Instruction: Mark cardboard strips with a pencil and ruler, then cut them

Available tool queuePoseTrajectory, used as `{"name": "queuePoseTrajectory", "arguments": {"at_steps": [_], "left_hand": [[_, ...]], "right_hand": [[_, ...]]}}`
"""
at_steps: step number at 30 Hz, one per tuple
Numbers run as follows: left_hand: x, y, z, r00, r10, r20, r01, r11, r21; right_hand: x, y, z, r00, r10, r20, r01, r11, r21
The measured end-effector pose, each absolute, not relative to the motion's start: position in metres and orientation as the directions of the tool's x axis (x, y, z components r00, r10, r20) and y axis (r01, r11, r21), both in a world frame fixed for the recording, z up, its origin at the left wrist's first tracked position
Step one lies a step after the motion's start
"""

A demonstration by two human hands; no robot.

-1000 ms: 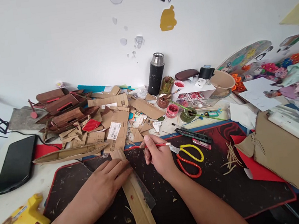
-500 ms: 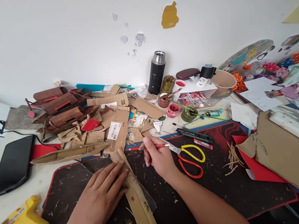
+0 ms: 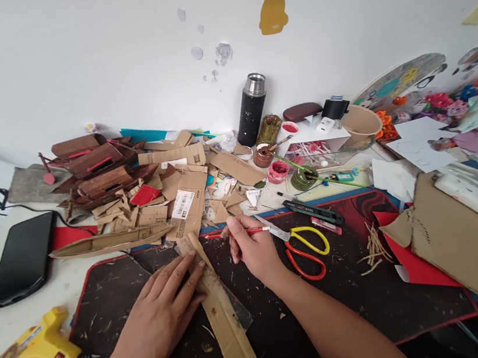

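My left hand (image 3: 163, 306) lies flat with its fingers outstretched, the fingertips on a long cardboard strip (image 3: 228, 327). Partly under the strip, a clear ruler-like piece (image 3: 240, 311) shows along its right side. My right hand (image 3: 255, 250) is closed around a red pencil (image 3: 254, 230), held level just above the dark mat (image 3: 327, 314). Just right of that hand are scissors (image 3: 307, 249) with one yellow and one red handle, their blades apart. A black utility knife (image 3: 311, 211) lies beyond them.
A yellow glue gun (image 3: 52, 347) and a black phone (image 3: 21, 260) are at the left. Cardboard scraps (image 3: 189, 200), a cardboard boat hull (image 3: 110, 241) and brown model boats (image 3: 100, 162) fill the back left. Paint pots (image 3: 278, 171) and a black flask (image 3: 251, 110) stand behind. Cardboard (image 3: 463, 243) lies right.
The camera view has tilted slightly, so the wall and flask sit a little higher. Both hands, the pencil and the strip stay nearly where they were.
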State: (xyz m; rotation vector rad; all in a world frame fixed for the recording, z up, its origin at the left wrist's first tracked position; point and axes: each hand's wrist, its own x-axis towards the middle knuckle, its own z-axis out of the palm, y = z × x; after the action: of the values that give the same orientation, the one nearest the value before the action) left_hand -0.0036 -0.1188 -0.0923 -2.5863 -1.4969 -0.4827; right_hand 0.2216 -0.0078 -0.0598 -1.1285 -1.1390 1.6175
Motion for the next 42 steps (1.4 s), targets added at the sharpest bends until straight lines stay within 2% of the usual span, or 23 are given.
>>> {"name": "queuePoseTrajectory", "arguments": {"at_steps": [17,23,42], "left_hand": [[0.0016,-0.1198,-0.089,0.444,0.847,0.292,0.876,-0.479,0.058],[0.0018,-0.1193,-0.0857,0.436,0.852,0.289,0.873,-0.479,0.093],[0.0012,-0.1178,-0.0849,0.455,0.838,0.302,0.869,-0.492,0.056]], "right_hand": [[0.2228,-0.0115,-0.0598,-0.269,0.952,-0.149,-0.09,-0.179,-0.98],[0.2236,-0.0118,-0.0565,-0.267,0.955,-0.132,-0.065,-0.154,-0.986],[0.2251,-0.012,-0.0609,-0.307,0.948,-0.084,-0.003,-0.09,-0.996]]}}
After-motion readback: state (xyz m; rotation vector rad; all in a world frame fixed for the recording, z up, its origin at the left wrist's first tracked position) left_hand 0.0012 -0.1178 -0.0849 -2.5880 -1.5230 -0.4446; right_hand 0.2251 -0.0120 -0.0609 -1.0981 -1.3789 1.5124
